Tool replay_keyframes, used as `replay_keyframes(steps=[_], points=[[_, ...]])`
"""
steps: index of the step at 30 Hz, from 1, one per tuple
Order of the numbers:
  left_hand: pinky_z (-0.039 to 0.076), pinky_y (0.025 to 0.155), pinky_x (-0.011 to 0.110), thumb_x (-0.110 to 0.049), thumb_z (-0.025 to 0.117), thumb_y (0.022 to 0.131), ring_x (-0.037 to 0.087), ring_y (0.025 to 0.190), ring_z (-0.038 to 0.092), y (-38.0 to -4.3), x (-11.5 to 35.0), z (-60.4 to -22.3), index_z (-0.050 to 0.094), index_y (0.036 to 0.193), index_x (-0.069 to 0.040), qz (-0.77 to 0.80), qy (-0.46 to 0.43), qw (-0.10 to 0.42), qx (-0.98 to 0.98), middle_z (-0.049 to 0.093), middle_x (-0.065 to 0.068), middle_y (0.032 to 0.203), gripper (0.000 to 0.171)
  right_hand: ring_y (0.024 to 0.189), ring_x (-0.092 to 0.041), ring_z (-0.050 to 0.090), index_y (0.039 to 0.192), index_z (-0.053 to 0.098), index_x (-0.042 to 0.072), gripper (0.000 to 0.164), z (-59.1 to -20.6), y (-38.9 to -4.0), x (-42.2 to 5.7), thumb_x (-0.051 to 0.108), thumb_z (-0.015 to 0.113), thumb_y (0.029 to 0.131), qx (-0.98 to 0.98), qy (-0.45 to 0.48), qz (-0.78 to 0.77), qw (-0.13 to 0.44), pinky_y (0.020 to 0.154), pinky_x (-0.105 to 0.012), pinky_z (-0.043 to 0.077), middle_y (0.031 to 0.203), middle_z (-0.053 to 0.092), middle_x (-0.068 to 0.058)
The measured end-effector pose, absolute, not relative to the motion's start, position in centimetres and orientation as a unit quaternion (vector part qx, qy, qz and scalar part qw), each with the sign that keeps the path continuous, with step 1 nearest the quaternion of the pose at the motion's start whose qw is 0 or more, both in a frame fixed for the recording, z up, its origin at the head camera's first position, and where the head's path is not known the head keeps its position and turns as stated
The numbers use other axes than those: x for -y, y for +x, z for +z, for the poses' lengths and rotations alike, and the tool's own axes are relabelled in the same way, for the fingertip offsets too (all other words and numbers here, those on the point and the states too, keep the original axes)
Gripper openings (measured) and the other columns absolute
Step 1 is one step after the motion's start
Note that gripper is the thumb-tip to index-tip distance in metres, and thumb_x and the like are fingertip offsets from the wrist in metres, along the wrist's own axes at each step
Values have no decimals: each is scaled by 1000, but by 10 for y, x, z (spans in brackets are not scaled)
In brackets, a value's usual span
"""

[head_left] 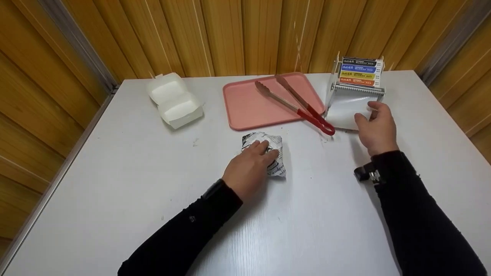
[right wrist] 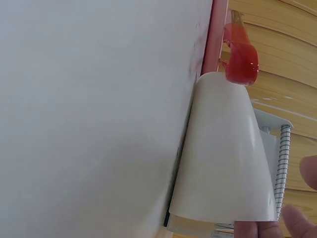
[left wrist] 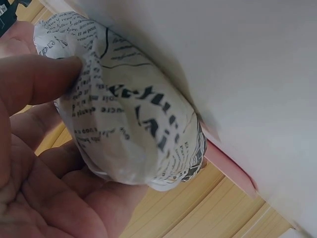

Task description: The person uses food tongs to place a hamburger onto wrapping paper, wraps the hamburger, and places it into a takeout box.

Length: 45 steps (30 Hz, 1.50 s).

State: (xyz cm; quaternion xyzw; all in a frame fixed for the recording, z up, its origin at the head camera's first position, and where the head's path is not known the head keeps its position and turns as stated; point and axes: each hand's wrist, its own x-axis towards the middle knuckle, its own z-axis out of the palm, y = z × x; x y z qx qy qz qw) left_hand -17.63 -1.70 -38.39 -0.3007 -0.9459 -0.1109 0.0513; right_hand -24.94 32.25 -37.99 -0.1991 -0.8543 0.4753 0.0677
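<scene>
My left hand (head_left: 247, 170) grips a parcel wrapped in printed white paper (head_left: 278, 165) on the white table. In the left wrist view the thumb (left wrist: 39, 79) presses one side of the crinkled paper while the fingers curl round the other. To the right, my right hand (head_left: 378, 128) is at a label dispenser (head_left: 333, 78), its thumb and forefinger spread apart. From the dispenser hangs a wide, pale strip (right wrist: 220, 158), curving outward in the right wrist view. Fingertips (right wrist: 252, 229) show at the strip's edge, partly hidden behind it.
A pink tray (head_left: 249, 107) lies at the back, with red-handled tongs (head_left: 316, 120) resting across it and over its near right corner. An opened white takeaway box (head_left: 174, 101) stands at the back left. Wood-panelled walls (head_left: 230, 38) border the table (head_left: 134, 184).
</scene>
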Motion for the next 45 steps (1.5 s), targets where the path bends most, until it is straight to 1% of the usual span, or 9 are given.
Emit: replay_keyframes(steps=[5, 9, 11, 16, 21, 23, 29, 36, 45], points=[[52, 112, 49, 14, 48, 99, 35, 144, 55, -176, 17, -384, 66, 143, -20, -114, -299, 49, 946, 59, 16, 153, 59, 130, -18, 45, 156, 51, 14, 54, -383, -252, -327, 37, 54, 107, 851, -199, 479, 81, 106, -28, 42, 149, 55, -9], [52, 111, 49, 14, 47, 99, 36, 143, 55, -176, 17, -384, 66, 143, -20, -115, -298, 50, 946, 59, 17, 153, 59, 118, -13, 48, 149, 60, 15, 46, -383, -252, -328, 33, 57, 107, 845, -216, 480, 95, 93, -22, 45, 121, 62, 3], [52, 111, 49, 15, 47, 99, 36, 143, 56, -176, 17, -385, 66, 143, -20, -115, -298, 52, 946, 59, 17, 152, 59, 114, -12, 49, 147, 63, 15, 43, -382, -252, -329, 30, 59, 106, 842, -222, 482, 98, 87, -21, 46, 114, 61, 6], [53, 111, 48, 16, 47, 98, 36, 142, 57, -175, 16, -385, 67, 141, -20, -113, -299, 60, 945, 60, 17, 151, 59, 113, -9, 50, 143, 66, 12, 41, -384, -251, -334, 27, 61, 105, 846, -224, 476, 91, 84, -18, 46, 114, 62, 8], [53, 111, 48, 13, 47, 99, 35, 142, 57, -174, 17, -384, 68, 141, -20, -117, -296, 58, 946, 61, 16, 151, 58, 108, -8, 50, 139, 69, 9, 41, -387, -250, -340, 27, 61, 103, 857, -215, 460, 86, 77, -16, 45, 99, 63, 14], [53, 111, 48, 13, 47, 99, 35, 142, 57, -174, 17, -384, 67, 141, -21, -118, -295, 57, 947, 61, 15, 151, 57, 111, -9, 51, 139, 69, 9, 41, -388, -250, -342, 26, 60, 102, 860, -213, 456, 81, 77, -15, 45, 100, 66, 12], [53, 111, 48, 13, 47, 99, 35, 142, 57, -173, 16, -385, 68, 140, -20, -120, -294, 61, 946, 61, 16, 151, 58, 125, -15, 49, 144, 65, 10, 45, -390, -251, -347, 29, 60, 104, 865, -209, 453, 52, 82, -14, 47, 127, 66, -2], [54, 109, 48, 14, 47, 97, 35, 140, 59, -174, 16, -385, 69, 138, -21, -115, -295, 71, 946, 63, 15, 149, 58, 135, -22, 47, 146, 63, 10, 46, -391, -252, -350, 29, 59, 105, 872, -202, 445, 35, 88, -17, 45, 138, 64, -11], [54, 110, 48, 13, 47, 98, 35, 141, 58, -174, 15, -386, 69, 139, -20, -117, -294, 68, 946, 62, 16, 150, 57, 143, -26, 42, 149, 60, 10, 46, -387, -253, -352, 28, 56, 107, 873, -198, 446, 1, 94, -22, 45, 152, 57, -14]])
